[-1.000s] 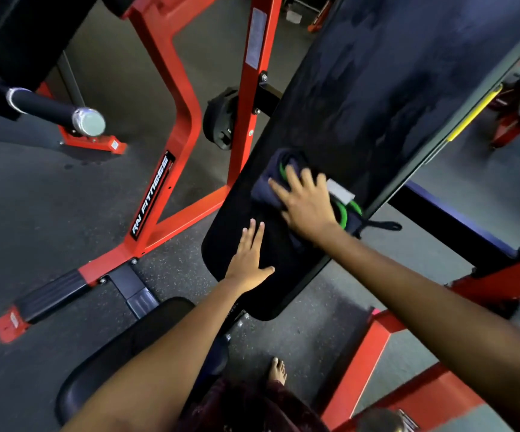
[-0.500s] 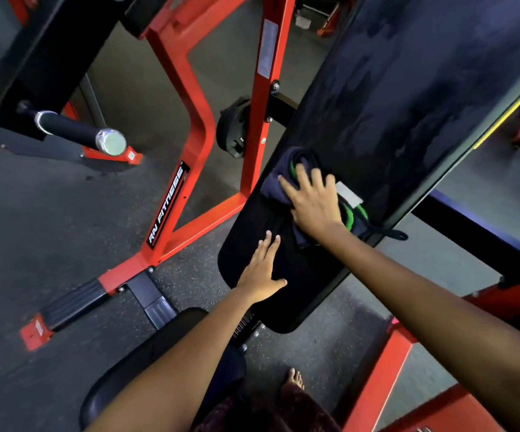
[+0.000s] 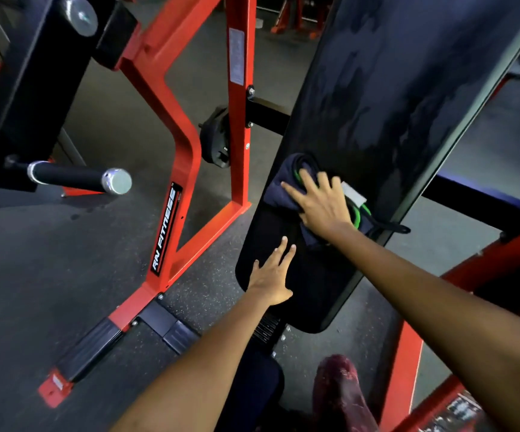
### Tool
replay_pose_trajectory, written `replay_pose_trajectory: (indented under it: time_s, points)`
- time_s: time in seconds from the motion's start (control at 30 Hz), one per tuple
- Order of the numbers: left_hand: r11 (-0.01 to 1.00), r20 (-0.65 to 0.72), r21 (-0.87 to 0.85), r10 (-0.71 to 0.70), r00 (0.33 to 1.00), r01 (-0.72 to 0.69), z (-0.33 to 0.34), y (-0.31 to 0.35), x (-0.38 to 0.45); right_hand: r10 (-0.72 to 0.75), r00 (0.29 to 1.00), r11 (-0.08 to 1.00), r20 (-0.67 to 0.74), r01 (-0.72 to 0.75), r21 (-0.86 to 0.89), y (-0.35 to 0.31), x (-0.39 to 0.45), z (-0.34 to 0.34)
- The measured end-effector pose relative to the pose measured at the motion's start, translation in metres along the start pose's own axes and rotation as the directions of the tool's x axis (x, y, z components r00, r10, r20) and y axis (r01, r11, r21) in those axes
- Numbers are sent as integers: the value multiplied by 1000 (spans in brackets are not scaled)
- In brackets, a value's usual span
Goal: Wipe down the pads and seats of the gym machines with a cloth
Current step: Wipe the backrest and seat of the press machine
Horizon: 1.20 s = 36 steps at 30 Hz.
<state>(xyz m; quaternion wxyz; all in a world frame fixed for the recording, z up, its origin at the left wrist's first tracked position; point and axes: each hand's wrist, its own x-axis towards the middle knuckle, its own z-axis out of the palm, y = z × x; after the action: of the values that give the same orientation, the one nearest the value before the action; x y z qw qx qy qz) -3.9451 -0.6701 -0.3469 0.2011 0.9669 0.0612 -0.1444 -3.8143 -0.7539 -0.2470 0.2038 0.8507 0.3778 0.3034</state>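
A long black back pad [image 3: 386, 98] slopes up to the right, with damp streaks across its upper part. On its lower half lies a dark cloth [image 3: 286, 179] with green trim and a white tag. My right hand [image 3: 321, 204] presses flat on that cloth, fingers spread and straight. My left hand [image 3: 272, 274] rests flat on the pad's lower end, just below the cloth, fingers straight and holding nothing. A black seat pad [image 3: 252, 388] lies partly hidden under my left forearm.
A red machine frame [image 3: 183, 151] stands left of the pad on the dark rubber floor [image 3: 49, 263]. A black bar with a metal end cap [image 3: 96, 179] juts out at the left. A weight plate [image 3: 215, 141] hangs behind the frame. More red frame runs at the lower right.
My view has shifted, so pad and frame appear further right. Both hands keep the same places on the pad, the right still pressing the cloth.
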Motion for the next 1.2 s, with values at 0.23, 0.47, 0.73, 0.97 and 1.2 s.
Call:
replay_pose_trajectory:
  time_s: [0.23, 0.47, 0.73, 0.97, 1.2]
  points:
    - [1000, -21, 15, -7, 1000, 7, 8, 0, 3, 258, 964, 965, -59, -255, 63, -3, 23, -8]
    - [996, -107, -19, 79, 991, -82, 22, -12, 4, 241, 968, 967, -72, -233, 104, -25, 14, 5]
    - [975, -241, -211, -115, 964, 64, 58, -58, 6, 123, 986, 982, -114, -104, 158, -77, -30, 33]
    - [985, -325, -145, 38, 945, -89, 69, -94, 11, 656, 749, 742, -91, -619, 257, -89, 12, 19]
    - [981, -264, -22, 180, 948, -192, 66, -118, 16, 474, 866, 866, -158, -426, 261, -120, -59, 45]
